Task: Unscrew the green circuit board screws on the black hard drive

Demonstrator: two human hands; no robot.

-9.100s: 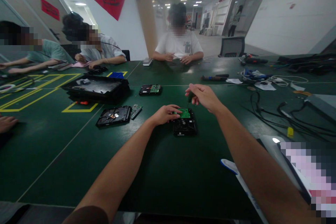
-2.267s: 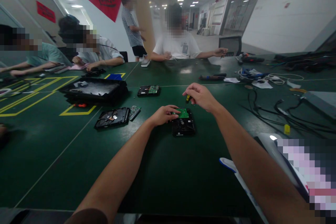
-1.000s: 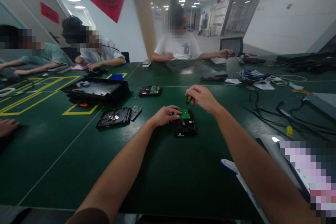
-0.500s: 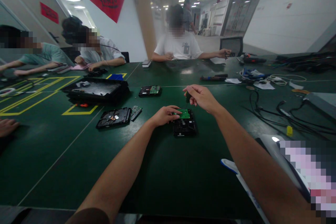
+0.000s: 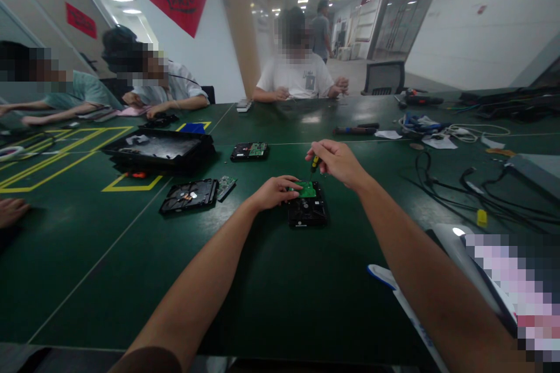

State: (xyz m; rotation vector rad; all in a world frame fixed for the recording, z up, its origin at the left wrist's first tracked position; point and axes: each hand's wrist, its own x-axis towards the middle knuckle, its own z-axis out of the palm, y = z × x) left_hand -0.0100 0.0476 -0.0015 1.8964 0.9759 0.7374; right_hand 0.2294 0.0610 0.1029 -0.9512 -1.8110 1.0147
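A black hard drive (image 5: 307, 213) with a green circuit board (image 5: 309, 189) on its far half lies flat on the table. My left hand (image 5: 273, 193) grips it from the left side, its fingers reaching over the board and the thumb near the edge. Closed around the handle of a small yellow-and-black screwdriver (image 5: 314, 164), my right hand (image 5: 336, 161) is above the drive's far right part. The thin shaft points down at the board; whether its tip sits in a screw is too small to tell.
Left of my hands lie another hard drive (image 5: 189, 196) and a loose circuit board (image 5: 226, 187). Farther off are a third drive (image 5: 249, 151) and black trays (image 5: 160, 148). Black cables (image 5: 464, 186) and a grey metal box (image 5: 536, 172) sit on the right. Co-workers sit across the table.
My right fingers have shifted on the screwdriver, so more of its yellow handle shows. My left hand and the drive stay put. The co-worker opposite has drawn an outstretched hand inward.
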